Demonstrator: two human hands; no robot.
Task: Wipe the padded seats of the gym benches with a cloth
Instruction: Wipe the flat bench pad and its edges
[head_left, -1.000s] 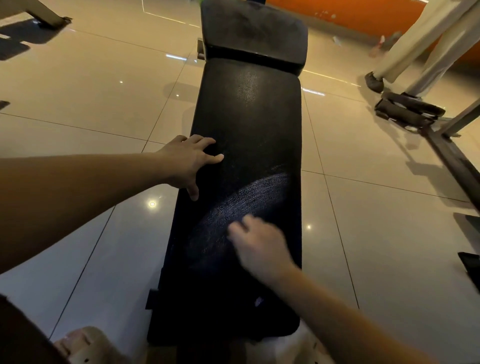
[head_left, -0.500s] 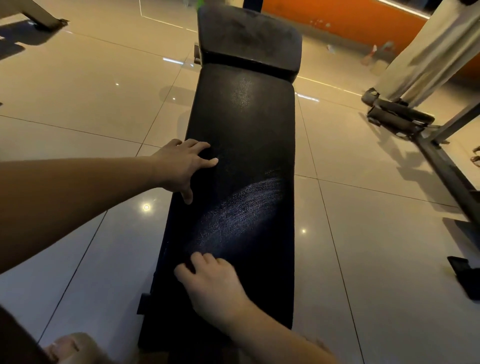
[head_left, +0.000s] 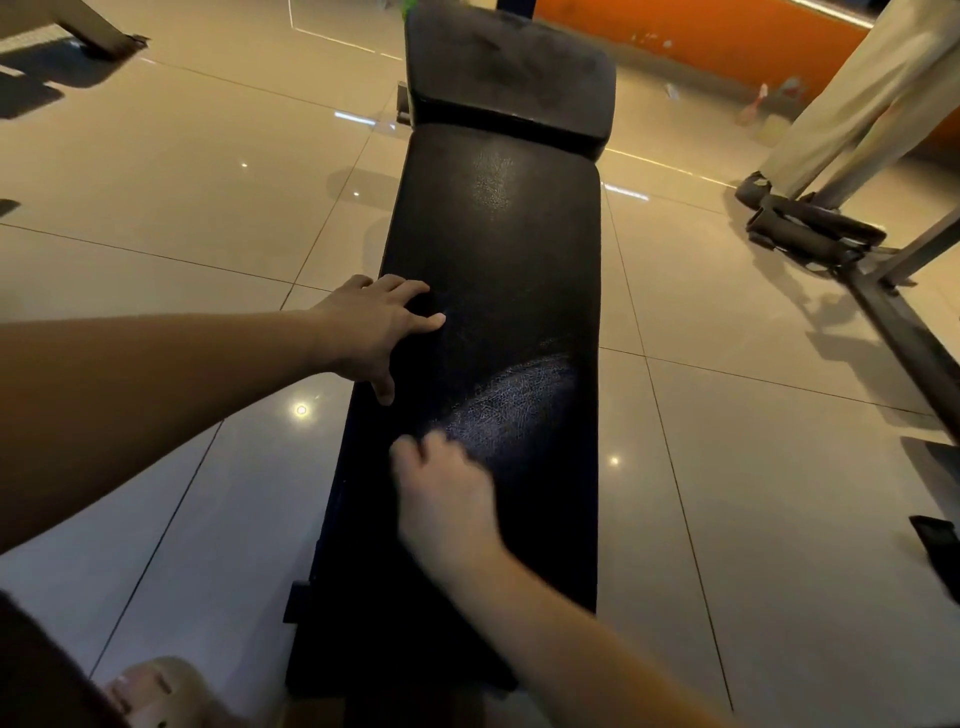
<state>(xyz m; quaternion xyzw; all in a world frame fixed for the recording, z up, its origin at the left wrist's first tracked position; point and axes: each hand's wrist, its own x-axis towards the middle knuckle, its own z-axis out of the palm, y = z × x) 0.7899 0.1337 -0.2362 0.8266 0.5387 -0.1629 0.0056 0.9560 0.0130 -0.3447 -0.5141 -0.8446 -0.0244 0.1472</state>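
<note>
Head view, the only one.

- Bench seat pad (head_left: 498, 270): long, black, runs from bottom centre up to the centre of the frame. A separate head pad (head_left: 509, 73) sits at its far end, top centre.
- Left hand (head_left: 382, 332): at centre left, flat on the pad's left edge, fingers straight and spread, thumb pointing down the side. It holds the same spot as 1 s ago and grips nothing, so it looks like a brace.
- Right hand (head_left: 441, 493): lower centre, on the pad and motion-blurred. 1 s ago it is further right on the pad. 0.5 s ago it is lower and to the left. Now it is back up, just below the sheen. That reads as a side-to-side stroke in progress.
- Right fingers look bent at the knuckles, but the blur hides the grip, so I cannot tell whether they are closed. No cloth can be made out under or in this hand.
- Pale sheen patch (head_left: 519, 400): right of centre, an arc just beyond the right hand. It is present in all 3 frames with much the same shape.

Judgement: the near half of the pad is being worked. The far half and the head pad show no sheen and are probably still to do.

Surroundings: a standing person's trouser legs (head_left: 872, 104) at upper right, and a machine frame (head_left: 810, 234) on the tiled floor (head_left: 156, 182).
</note>
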